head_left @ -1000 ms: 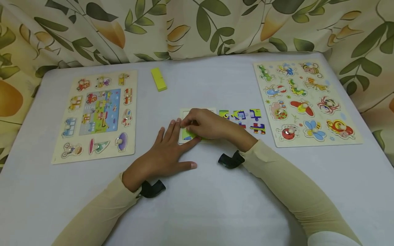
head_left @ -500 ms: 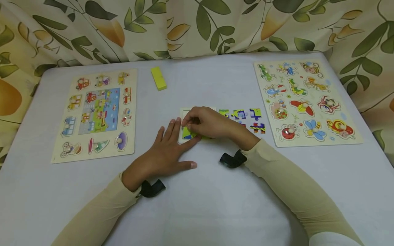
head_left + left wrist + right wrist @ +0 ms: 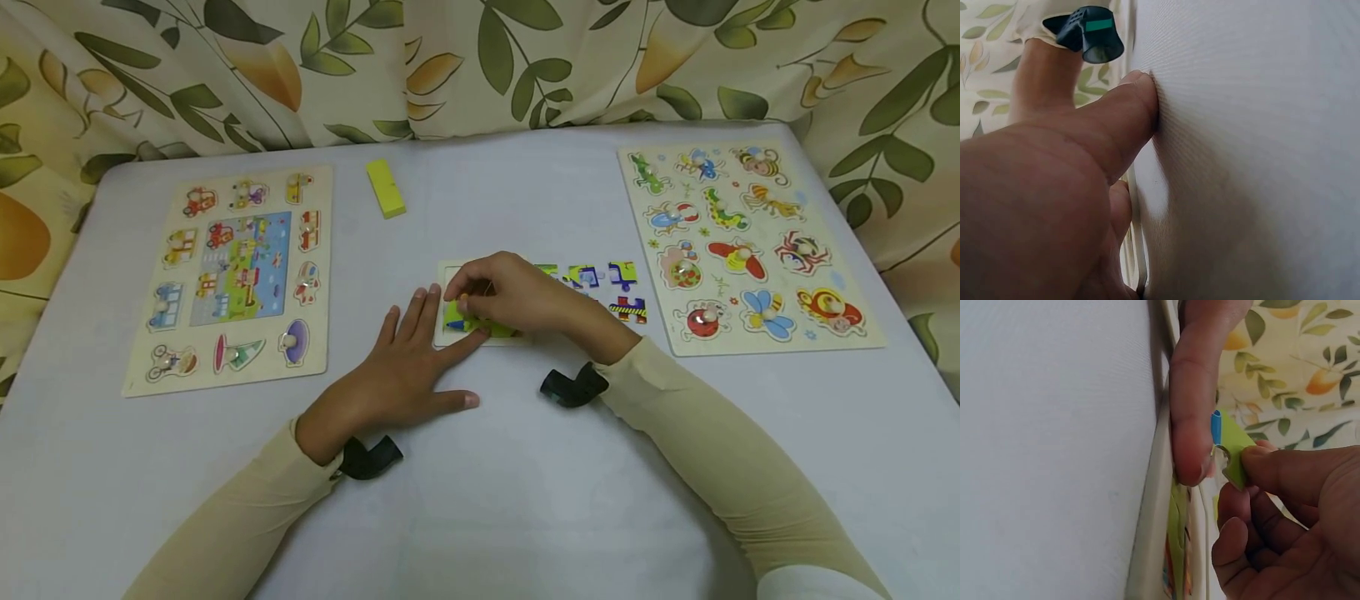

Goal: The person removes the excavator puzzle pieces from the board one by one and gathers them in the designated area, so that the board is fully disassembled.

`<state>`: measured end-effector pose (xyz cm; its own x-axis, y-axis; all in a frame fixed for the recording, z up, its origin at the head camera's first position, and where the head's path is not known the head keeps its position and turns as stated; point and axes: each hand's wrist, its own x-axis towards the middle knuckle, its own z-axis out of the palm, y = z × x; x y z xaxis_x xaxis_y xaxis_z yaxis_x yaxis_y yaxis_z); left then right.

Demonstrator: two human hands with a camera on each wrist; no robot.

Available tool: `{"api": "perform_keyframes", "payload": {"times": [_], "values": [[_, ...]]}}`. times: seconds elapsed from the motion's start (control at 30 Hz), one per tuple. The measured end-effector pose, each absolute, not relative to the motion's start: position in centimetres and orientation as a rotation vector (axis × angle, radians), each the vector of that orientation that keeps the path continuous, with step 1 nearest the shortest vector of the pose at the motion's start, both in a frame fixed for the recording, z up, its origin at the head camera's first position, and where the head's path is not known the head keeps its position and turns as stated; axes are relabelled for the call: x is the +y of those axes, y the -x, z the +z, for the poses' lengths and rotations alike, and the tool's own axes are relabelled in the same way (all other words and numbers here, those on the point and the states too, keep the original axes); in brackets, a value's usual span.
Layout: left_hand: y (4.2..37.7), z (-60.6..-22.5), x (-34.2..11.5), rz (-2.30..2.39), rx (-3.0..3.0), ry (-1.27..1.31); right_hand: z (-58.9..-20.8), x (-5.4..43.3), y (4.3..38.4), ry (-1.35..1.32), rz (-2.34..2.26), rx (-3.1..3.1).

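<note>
A small white puzzle tray (image 3: 450,267) lies in the middle of the table, partly hidden under both hands. My right hand (image 3: 517,293) is over it, pinching a green jigsaw piece (image 3: 1233,450) with a blue corner between thumb and fingers. That piece is tilted up above the tray in the right wrist view. Beside it, my left hand (image 3: 401,375) lies flat with fingers spread, its index finger (image 3: 1192,412) reaching across the tray's near edge. More green pieces (image 3: 1177,531) sit inside the tray. Its far right part is behind my right hand.
Several loose jigsaw pieces (image 3: 628,310) lie right of the tray, some partly behind my right wrist. A vehicle peg board (image 3: 321,354) is on the left, an insect peg board (image 3: 862,340) on the right. A yellow block (image 3: 386,190) lies toward the back, before a leaf-patterned curtain (image 3: 517,50).
My right hand has shifted slightly up and to the right, still pinching the piece. More of the tray's green and blue corner shows beneath it. My left hand has stayed in place.
</note>
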<state>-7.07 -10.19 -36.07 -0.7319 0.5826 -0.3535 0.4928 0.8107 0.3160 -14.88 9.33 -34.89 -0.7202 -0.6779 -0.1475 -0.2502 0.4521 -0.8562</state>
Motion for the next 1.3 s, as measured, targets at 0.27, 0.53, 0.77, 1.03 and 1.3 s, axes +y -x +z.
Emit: {"api": "perform_keyframes", "payload": {"times": [0.27, 0.53, 0.77, 1.03, 1.3], "values": [[7.1, -36.2, -10.1, 0.295, 2.564, -0.792, -34.0, 10.3, 15.0, 0.742, -1.188, 2.312], [7.1, -36.2, -10.1, 0.299, 2.557, -0.772, -33.7, 11.7, 14.9, 0.739, -1.242, 2.316], [7.1, -36.1, -10.0, 0.309, 2.557, -0.754, -33.9, 12.9, 14.6, 0.746, -1.222, 2.317], [7.2, -36.0, -10.0, 0.301, 2.557, -0.756, -34.0, 14.4, 13.8, 0.735, -1.156, 2.368], [7.1, -35.9, -9.8, 0.301, 2.554, -0.735, -33.5, 16.1, 12.7, 0.793, -1.074, 2.441]]}}
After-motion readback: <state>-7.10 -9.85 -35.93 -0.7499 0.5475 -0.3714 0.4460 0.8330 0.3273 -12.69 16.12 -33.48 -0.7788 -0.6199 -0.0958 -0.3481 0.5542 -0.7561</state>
